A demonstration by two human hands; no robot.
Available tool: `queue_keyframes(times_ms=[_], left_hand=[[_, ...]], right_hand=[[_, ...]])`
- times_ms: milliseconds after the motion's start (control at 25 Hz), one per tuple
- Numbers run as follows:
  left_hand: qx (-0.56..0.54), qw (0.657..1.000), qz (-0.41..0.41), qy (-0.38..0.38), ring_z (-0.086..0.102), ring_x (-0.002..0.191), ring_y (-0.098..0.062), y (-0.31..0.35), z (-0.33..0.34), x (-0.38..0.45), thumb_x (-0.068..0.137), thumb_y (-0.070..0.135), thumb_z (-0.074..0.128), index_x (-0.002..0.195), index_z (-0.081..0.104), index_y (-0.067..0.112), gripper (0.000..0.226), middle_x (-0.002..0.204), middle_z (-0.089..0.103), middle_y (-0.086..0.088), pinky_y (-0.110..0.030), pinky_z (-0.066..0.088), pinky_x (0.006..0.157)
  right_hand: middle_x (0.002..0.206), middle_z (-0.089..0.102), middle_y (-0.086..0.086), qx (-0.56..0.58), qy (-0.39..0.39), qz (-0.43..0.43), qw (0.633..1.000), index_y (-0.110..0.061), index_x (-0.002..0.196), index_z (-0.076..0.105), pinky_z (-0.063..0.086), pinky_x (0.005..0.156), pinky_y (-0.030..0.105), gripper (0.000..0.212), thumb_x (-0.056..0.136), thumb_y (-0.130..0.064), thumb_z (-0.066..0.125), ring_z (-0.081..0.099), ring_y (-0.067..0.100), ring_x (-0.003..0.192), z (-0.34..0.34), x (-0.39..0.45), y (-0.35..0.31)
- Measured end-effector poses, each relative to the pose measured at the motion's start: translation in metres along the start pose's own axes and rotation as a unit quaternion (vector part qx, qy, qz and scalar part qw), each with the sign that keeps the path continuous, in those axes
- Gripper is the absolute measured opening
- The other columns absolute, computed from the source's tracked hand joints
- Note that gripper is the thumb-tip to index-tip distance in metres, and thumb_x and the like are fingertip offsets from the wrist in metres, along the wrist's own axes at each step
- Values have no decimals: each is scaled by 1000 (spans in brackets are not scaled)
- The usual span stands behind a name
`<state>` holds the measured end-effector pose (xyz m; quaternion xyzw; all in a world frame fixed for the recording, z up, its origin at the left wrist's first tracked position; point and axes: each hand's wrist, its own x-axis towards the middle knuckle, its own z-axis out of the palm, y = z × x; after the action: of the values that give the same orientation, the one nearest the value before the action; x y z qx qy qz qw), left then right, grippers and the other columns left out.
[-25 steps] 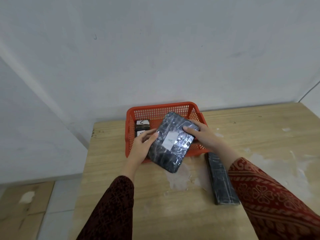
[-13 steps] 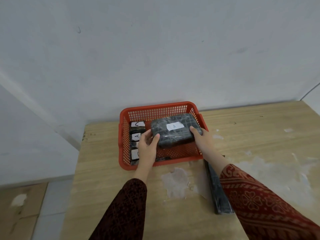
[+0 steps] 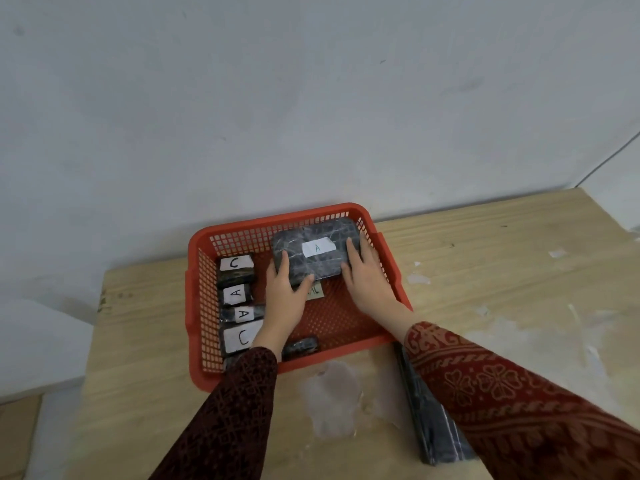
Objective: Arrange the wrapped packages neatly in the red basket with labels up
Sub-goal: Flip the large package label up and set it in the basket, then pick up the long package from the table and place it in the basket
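Observation:
The red basket stands on the wooden table against the wall. A large dark wrapped package with a white "A" label facing up lies in its far right corner. My left hand grips its near left corner and my right hand holds its right side. Along the basket's left wall lies a row of several small dark packages with labels up: a C package, an A package, a second A package and a bigger C package. Another small dark package lies at the basket's near wall.
A long dark wrapped package lies on the table to the right of the basket, partly under my right sleeve. A paper slip lies on the basket floor beneath the large package. The table's left edge drops to the floor.
The large A package has gone from tilted above the basket's near rim, down and back into the far right corner of the basket, now lying flat. Both hands went with it.

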<state>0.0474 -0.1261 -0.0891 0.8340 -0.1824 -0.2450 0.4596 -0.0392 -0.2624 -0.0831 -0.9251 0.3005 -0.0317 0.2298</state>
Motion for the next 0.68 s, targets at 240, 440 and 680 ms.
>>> queue_keyframes(times_ms=[240,440,680], left_hand=[[54,998,17,5,5,148,-27,-6,7,3,88,42,60,153,4,23,87,161,-2,-12,-37,14,117],[75,997,-24,-8,1,148,-29,13,8,4,91,36,60,153,3,21,86,160,-15,-12,-37,15,117],[149,963,222,44,25,143,-27,45,7,-55,94,20,53,141,41,12,49,153,31,-14,-41,24,118]], right_hand=[[159,21,13,-92,39,3,995,-6,149,26,19,118,40,50,102,-22,32,18,32,143,6,0,-7],[162,13,11,-75,-28,-63,995,-12,151,24,3,122,42,59,98,-30,44,5,25,150,-11,-41,-18],[143,44,9,125,170,38,977,-13,132,51,38,110,48,42,91,-13,57,39,24,134,-42,-172,36]])
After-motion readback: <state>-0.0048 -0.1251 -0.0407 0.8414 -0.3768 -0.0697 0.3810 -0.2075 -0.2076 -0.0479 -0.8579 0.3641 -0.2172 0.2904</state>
